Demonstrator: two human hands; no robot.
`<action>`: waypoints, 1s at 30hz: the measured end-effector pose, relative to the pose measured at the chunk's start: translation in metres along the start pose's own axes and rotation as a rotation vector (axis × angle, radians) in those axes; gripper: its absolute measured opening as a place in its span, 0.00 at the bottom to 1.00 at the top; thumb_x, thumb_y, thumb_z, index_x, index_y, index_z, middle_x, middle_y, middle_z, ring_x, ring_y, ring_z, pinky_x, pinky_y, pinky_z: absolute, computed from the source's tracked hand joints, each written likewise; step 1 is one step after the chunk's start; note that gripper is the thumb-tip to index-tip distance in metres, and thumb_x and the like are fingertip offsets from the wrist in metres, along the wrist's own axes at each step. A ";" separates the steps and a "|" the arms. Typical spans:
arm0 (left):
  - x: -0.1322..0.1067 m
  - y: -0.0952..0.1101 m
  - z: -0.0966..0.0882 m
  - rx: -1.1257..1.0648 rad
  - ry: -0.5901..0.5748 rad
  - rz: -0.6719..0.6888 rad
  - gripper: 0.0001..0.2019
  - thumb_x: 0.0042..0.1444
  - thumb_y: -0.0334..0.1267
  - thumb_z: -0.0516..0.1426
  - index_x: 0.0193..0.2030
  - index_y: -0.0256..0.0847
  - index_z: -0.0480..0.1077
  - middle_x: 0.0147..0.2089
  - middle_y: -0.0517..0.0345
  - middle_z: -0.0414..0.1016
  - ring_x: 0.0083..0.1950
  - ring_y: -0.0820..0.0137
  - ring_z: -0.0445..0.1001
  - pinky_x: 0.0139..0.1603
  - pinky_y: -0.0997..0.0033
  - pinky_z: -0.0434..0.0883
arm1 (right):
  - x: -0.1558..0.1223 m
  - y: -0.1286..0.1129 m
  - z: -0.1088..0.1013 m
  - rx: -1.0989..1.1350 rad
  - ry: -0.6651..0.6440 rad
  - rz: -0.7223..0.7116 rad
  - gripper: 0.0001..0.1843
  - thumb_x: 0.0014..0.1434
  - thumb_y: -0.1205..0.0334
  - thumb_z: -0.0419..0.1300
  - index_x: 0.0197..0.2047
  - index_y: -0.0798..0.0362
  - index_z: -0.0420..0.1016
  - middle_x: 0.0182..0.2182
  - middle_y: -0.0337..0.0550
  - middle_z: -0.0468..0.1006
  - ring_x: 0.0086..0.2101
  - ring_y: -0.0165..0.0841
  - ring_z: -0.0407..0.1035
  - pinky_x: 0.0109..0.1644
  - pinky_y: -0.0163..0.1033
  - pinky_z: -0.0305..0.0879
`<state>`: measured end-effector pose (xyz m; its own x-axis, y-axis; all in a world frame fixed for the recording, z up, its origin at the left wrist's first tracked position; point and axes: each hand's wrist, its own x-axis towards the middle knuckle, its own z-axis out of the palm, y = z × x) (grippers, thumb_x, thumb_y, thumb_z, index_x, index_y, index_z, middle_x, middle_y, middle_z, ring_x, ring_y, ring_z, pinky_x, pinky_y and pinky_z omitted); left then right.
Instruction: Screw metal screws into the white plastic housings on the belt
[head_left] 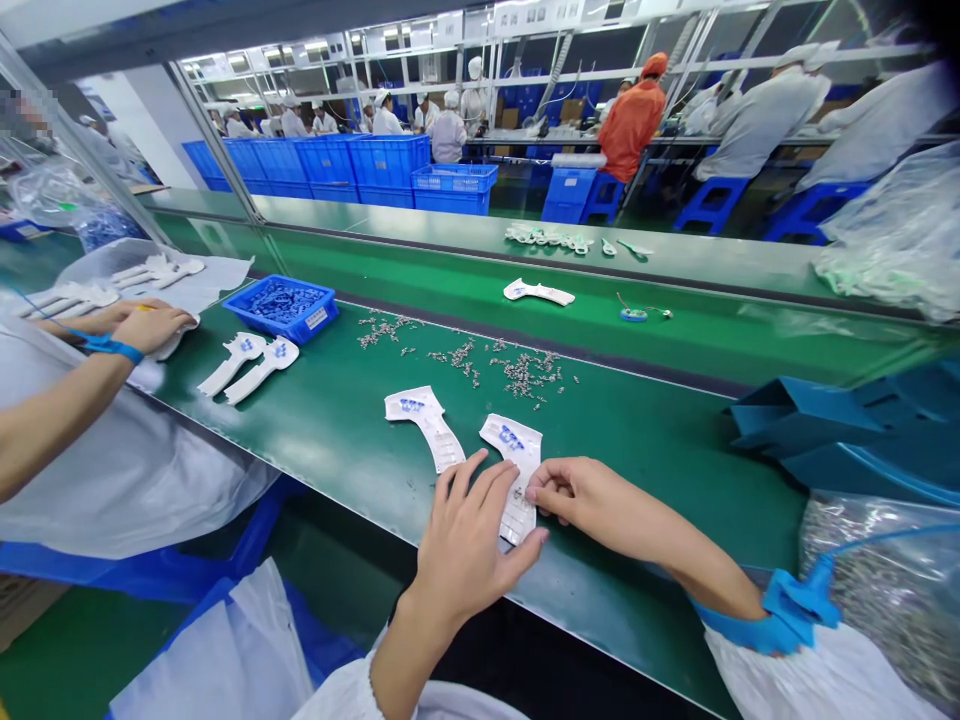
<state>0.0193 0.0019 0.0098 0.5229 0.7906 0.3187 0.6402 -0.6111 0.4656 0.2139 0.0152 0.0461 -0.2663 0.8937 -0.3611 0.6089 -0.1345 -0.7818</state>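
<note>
A white plastic handle shell (pixel 517 440) with blue pieces set in its top lies at the table's front edge. My left hand (pixel 469 545) rests over its lower part, fingers spread and thumb across the near end. At its right side my right hand (pixel 581 490) is pinched, fingertips touching the shell beside some tiny metal bits; whatever is between the fingertips is too small to make out. Another white shell (pixel 426 420) with blue pieces lies just left. Beyond the shells, small metal parts (pixel 529 372) are scattered in loose piles.
A blue bin (pixel 281 308) of blue pieces and two white shells (pixel 259 365) lie left, near a co-worker's hands (pixel 150 325). One shell (pixel 538 292) and a wired part (pixel 634 314) lie on the green strip beyond. Right stand blue-green holders (pixel 817 420) and a bag of metal parts (pixel 877 570).
</note>
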 end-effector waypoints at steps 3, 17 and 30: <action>0.001 0.000 0.000 0.003 0.004 -0.004 0.26 0.59 0.47 0.60 0.62 0.41 0.63 0.62 0.52 0.72 0.68 0.52 0.62 0.65 0.46 0.61 | -0.003 -0.004 0.001 -0.056 0.031 -0.003 0.16 0.65 0.49 0.54 0.35 0.52 0.74 0.28 0.40 0.78 0.29 0.34 0.70 0.30 0.35 0.59; 0.000 -0.004 0.004 0.030 0.041 -0.033 0.24 0.63 0.43 0.58 0.63 0.40 0.62 0.64 0.51 0.70 0.67 0.56 0.64 0.65 0.51 0.62 | 0.004 0.001 0.013 0.391 0.107 0.105 0.16 0.60 0.50 0.62 0.39 0.49 0.60 0.27 0.39 0.79 0.30 0.35 0.75 0.34 0.38 0.71; -0.003 -0.007 0.006 -0.012 0.146 -0.058 0.21 0.67 0.39 0.54 0.65 0.41 0.58 0.64 0.45 0.67 0.64 0.59 0.66 0.62 0.55 0.65 | 0.016 -0.006 0.041 0.730 0.074 -0.028 0.18 0.54 0.51 0.68 0.42 0.53 0.74 0.30 0.37 0.76 0.33 0.33 0.71 0.40 0.39 0.69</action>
<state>0.0167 0.0039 0.0006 0.3970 0.8225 0.4073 0.6594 -0.5643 0.4967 0.1757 0.0125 0.0244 -0.2071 0.9241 -0.3212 -0.0572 -0.3391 -0.9390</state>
